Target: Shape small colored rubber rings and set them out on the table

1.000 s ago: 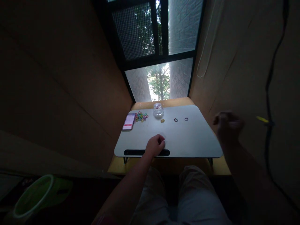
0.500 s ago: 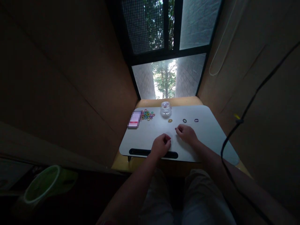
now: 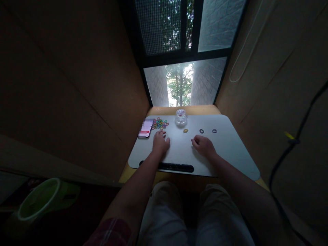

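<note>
My left hand (image 3: 160,142) is just in front of a pile of small coloured rings (image 3: 160,123) that look like hair ties. Its fingers are apart, and nothing shows between them. My right hand (image 3: 203,145) rests on the white lap table, fingers curled closed; whatever they hold, if anything, is hidden. Beyond it a yellow ring (image 3: 185,131), a dark ring (image 3: 201,131) and a purplish ring (image 3: 214,131) lie spaced out in a row. A clear round jar (image 3: 180,118) stands at the back, between the pile and the row.
A phone (image 3: 146,128) with a blurred screen lies at the left edge of the white table (image 3: 228,157). Along the front runs a black ledge (image 3: 176,167). A dark cable (image 3: 284,153) hangs at the right, and a green bin (image 3: 41,201) is on the lower left.
My left hand has moved left and forward from near the right hand to the pile, and its fingers have opened. The right hand has stayed in place. The view has shifted slightly.
</note>
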The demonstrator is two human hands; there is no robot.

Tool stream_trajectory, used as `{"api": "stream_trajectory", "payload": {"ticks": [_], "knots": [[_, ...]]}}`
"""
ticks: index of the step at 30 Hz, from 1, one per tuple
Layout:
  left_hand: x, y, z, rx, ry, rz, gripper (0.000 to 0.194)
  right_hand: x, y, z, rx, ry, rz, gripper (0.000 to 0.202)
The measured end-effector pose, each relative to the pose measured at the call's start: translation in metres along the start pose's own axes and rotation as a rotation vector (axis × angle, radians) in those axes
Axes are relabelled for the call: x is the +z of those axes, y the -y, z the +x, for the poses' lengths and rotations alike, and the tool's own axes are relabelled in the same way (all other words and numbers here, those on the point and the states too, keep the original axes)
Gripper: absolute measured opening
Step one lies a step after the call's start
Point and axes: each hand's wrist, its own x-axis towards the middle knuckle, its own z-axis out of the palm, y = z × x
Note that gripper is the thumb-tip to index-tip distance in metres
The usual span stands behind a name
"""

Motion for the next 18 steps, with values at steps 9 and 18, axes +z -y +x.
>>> {"api": "stream_trajectory", "payload": {"ticks": [9, 18], "knots": [[0.005, 0.001, 0.025, -0.016, 0.057, 0.186, 0.045, 0.003, -0.002, 0.003, 0.003, -0.005, -0.004, 0.025], [0.008, 0.003, 0.022, 0.003, -0.004, 0.177, 0.044, 0.001, 0.000, 0.004, 0.007, 0.003, -0.033, 0.023]]}}
